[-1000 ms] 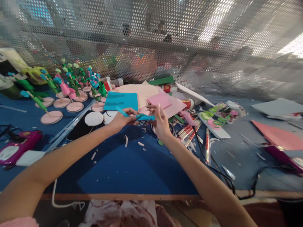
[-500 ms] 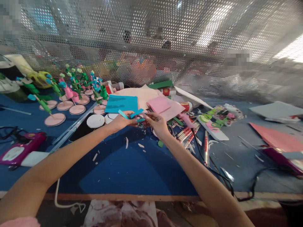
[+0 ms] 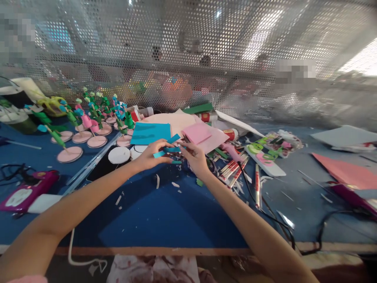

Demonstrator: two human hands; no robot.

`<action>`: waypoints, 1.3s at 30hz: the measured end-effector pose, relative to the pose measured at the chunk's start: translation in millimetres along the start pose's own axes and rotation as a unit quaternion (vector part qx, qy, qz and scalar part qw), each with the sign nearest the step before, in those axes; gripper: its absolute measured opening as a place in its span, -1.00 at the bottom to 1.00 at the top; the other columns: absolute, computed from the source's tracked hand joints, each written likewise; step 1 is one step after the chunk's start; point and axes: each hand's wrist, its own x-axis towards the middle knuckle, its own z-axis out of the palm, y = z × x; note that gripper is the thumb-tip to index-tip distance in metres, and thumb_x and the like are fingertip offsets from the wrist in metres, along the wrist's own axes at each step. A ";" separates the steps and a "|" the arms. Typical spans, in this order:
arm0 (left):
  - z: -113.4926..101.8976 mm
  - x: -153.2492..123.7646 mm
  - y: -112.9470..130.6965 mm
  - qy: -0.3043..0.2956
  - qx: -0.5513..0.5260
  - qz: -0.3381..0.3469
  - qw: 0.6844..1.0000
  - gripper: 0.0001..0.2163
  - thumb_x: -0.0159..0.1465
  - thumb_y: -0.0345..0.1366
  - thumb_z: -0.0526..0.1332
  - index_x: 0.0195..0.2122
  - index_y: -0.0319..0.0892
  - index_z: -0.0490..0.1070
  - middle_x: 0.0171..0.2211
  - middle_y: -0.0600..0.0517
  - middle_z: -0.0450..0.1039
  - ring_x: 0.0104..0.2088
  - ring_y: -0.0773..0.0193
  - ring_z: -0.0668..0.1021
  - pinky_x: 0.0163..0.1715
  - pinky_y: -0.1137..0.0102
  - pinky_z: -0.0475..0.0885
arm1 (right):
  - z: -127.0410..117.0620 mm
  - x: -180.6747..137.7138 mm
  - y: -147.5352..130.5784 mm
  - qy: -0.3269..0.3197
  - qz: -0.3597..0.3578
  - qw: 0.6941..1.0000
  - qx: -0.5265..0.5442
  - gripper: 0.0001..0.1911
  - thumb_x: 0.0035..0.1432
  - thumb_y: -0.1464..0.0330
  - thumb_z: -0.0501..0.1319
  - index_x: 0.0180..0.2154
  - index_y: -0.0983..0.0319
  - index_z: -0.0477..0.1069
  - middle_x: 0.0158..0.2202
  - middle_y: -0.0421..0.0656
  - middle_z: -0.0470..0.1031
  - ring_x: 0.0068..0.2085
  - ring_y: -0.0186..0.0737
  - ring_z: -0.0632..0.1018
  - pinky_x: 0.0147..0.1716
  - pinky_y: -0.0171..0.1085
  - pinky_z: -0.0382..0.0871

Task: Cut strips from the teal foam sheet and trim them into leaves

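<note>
Both hands meet above the blue tabletop. My left hand (image 3: pixel 151 156) is closed on several narrow blue paper strips (image 3: pixel 163 153), which stick out between and past its fingers. Close against their right ends, my right hand (image 3: pixel 194 157) has its thumb and fingertips pinched together on the end of one strip. Just behind the left hand lies a square sheet of blue paper (image 3: pixel 150 133). A pink paper square (image 3: pixel 196 133) rests on larger pale pink sheets behind the right hand. White round discs (image 3: pixel 119 155) are left of the left hand.
At left stand several paper flowers on round pink bases (image 3: pixel 70 154). A purple device (image 3: pixel 28 192) is at the left edge. Right of the hands lie a pink glue gun (image 3: pixel 232 151) with a black cord, red-and-white sticks (image 3: pixel 232 169) and a white tray (image 3: pixel 266 161). Perforated metal mesh (image 3: pixel 188 74) rises behind.
The blue strips have turned in the fingers; one that pointed up and left now lies across the left fingers, nearly parallel with another. Both hands stay close together.
</note>
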 end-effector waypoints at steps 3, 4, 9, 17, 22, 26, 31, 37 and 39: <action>-6.2 0.7 0.3 -0.020 0.003 -0.011 1.000 -0.56 -0.06 -0.18 0.36 -0.12 -0.16 0.43 -0.08 -0.10 0.34 -0.03 0.06 0.41 -0.05 0.20 0.33 | -6.2 3.9 2.1 0.050 -0.045 0.996 -0.050 -0.73 0.04 0.19 0.21 -0.26 0.17 0.55 -0.39 -0.18 0.47 -0.40 -0.29 0.44 -0.38 -0.29 0.32; -8.5 1.3 -1.0 -0.021 0.002 -0.013 1.000 -0.54 -0.06 -0.17 0.35 -0.11 -0.15 0.43 -0.07 -0.11 0.34 0.00 0.04 0.40 -0.02 0.19 0.32 | -8.0 4.8 2.1 0.077 -0.051 0.994 -0.064 -0.73 0.03 0.17 0.22 -0.29 0.18 0.55 -0.39 -0.17 0.47 -0.39 -0.28 0.44 -0.37 -0.28 0.32; -12.8 3.0 -8.6 -0.004 -0.014 -0.011 1.000 -0.39 -0.06 -0.13 0.36 0.04 -0.19 0.32 0.03 -0.17 0.24 0.10 -0.02 0.33 0.08 0.11 0.23 | -6.1 3.5 -3.1 0.135 0.071 0.988 0.007 -0.50 0.03 -0.05 0.11 -0.59 0.23 0.43 -0.65 -0.21 0.31 -0.60 -0.34 0.33 -0.60 -0.32 0.25; 2.0 -6.6 2.1 -0.083 0.024 0.010 0.996 -0.24 -0.14 -0.09 0.40 0.12 -0.12 0.25 0.15 -0.18 0.15 0.18 -0.08 0.25 0.11 0.11 0.21 | 11.5 -4.3 -7.3 0.016 0.209 0.959 0.189 -0.53 -0.29 0.00 0.36 -0.45 0.24 0.43 -0.53 -0.21 0.48 -0.49 -0.30 0.50 -0.48 -0.31 0.41; 5.9 -5.5 -4.1 -0.099 0.055 0.001 0.994 -0.14 -0.19 -0.07 0.42 0.17 -0.08 0.17 0.17 -0.19 0.12 0.19 -0.12 0.22 0.10 0.06 0.20 | 10.7 -3.2 2.1 0.052 0.193 0.968 0.148 -0.55 -0.30 0.00 0.35 -0.52 0.26 0.42 -0.61 -0.21 0.46 -0.53 -0.29 0.49 -0.49 -0.30 0.40; -13.7 4.4 -16.2 -0.094 0.025 0.019 0.995 -0.36 -0.09 -0.11 0.38 0.05 -0.12 0.32 0.08 -0.18 0.27 0.03 0.01 0.42 -0.03 0.19 0.35 | -2.4 7.4 3.3 0.143 0.121 0.977 0.099 -0.58 -0.21 0.01 0.31 -0.57 0.23 0.34 -0.62 -0.26 0.40 -0.58 -0.34 0.43 -0.58 -0.34 0.34; -41.7 13.9 -38.0 0.045 0.240 0.039 0.969 -0.50 0.07 -0.09 0.25 0.01 -0.21 0.34 0.05 -0.21 0.32 0.10 -0.02 0.33 0.09 0.13 0.19 | -34.1 24.8 -17.5 0.203 0.049 0.974 0.087 -0.60 -0.22 0.05 0.33 -0.57 0.21 0.27 -0.65 -0.34 0.30 -0.62 -0.46 0.33 -0.65 -0.42 0.25; -31.6 11.7 -50.1 -0.015 0.380 -0.038 0.924 -0.42 0.20 -0.16 0.10 0.20 -0.35 0.11 0.08 -0.36 0.29 0.08 -0.12 0.35 0.02 0.12 0.22 | -43.1 18.6 -42.2 0.027 0.162 0.979 0.121 -0.52 -0.36 0.04 0.39 -0.48 0.24 0.35 -0.68 -0.33 0.33 -0.73 -0.51 0.22 -0.79 -0.44 -0.01; -29.3 12.2 -46.9 -0.024 0.400 -0.040 0.915 -0.51 0.24 -0.19 0.03 0.17 -0.30 0.18 0.02 -0.31 0.37 -0.01 -0.06 0.43 -0.07 0.22 0.29 | -41.8 13.5 -44.4 -0.007 0.162 0.981 0.111 -0.51 -0.36 0.03 0.39 -0.49 0.25 0.35 -0.69 -0.31 0.35 -0.76 -0.53 0.17 -0.81 -0.43 -0.07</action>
